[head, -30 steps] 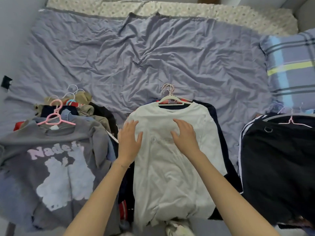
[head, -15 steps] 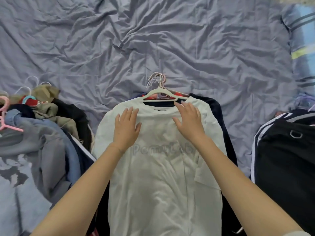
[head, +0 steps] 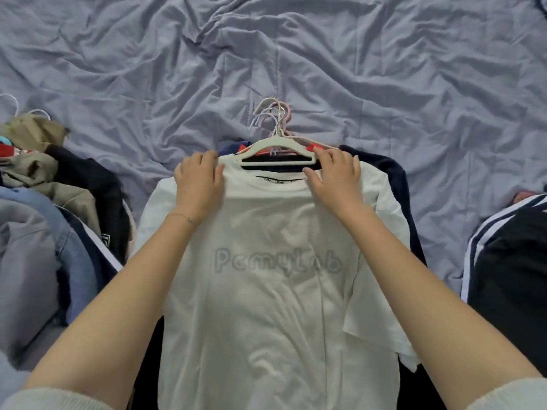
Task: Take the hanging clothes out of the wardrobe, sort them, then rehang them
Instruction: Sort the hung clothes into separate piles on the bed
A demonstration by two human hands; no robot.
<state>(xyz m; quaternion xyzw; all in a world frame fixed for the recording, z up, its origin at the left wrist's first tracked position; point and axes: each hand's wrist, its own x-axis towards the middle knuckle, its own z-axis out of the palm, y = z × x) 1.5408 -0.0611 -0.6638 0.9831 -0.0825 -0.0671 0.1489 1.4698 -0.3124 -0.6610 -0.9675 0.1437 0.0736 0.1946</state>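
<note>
Hands (head: 198, 184) higher, at T-shirt (head: 266, 306) shoulders

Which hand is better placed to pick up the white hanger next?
Probably the right hand: its fingers curl over the white hanger at its end, thumb on the collar. The left hand grips only the white T-shirt.

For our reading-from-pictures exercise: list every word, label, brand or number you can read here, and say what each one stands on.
"PemyLab" (second letter uncertain): pale grey outline print across the chest of the white T-shirt.
Neck tape inside its collar: repeated small print, too small to read.
Small patch on the dark garment to the left: too blurred to read.
</note>
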